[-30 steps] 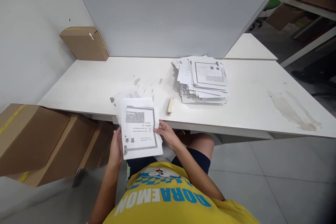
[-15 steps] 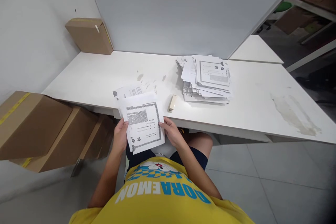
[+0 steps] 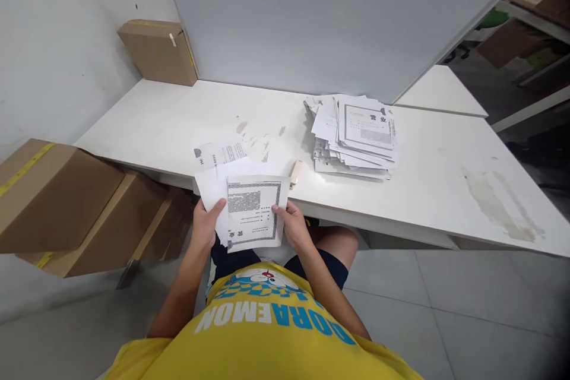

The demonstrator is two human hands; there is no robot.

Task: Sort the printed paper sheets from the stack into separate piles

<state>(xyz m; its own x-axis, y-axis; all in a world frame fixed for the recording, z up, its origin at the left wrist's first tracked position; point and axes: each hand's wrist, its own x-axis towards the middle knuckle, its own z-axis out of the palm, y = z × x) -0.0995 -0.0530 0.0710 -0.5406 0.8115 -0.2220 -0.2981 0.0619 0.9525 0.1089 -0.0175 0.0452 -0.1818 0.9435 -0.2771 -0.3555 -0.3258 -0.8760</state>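
Observation:
My right hand (image 3: 294, 225) pinches the right side of a printed sheet (image 3: 253, 214) with a dark ornamental border, its print upside down to me. Thumb on top, my left hand (image 3: 207, 224) grips the lower left of several white sheets (image 3: 210, 181) that lie under and left of the printed one. The sheets are held over the desk's front edge, and their far end reaches over the desktop. Just right of them a small cream stapler-like object (image 3: 295, 173) lies on the desk. Most of my fingers are hidden beneath the paper.
A messy stack of printed papers (image 3: 367, 136) sits on the white desk (image 3: 178, 124) to the right of the middle. One cardboard box (image 3: 158, 50) leans at the back left corner. More cardboard boxes (image 3: 57, 196) stand left of the desk. A grey panel (image 3: 312, 18) rises behind.
My right hand has shifted the bordered sheet to the right, off the sheets in my left hand, which now show more. The view has tilted slightly.

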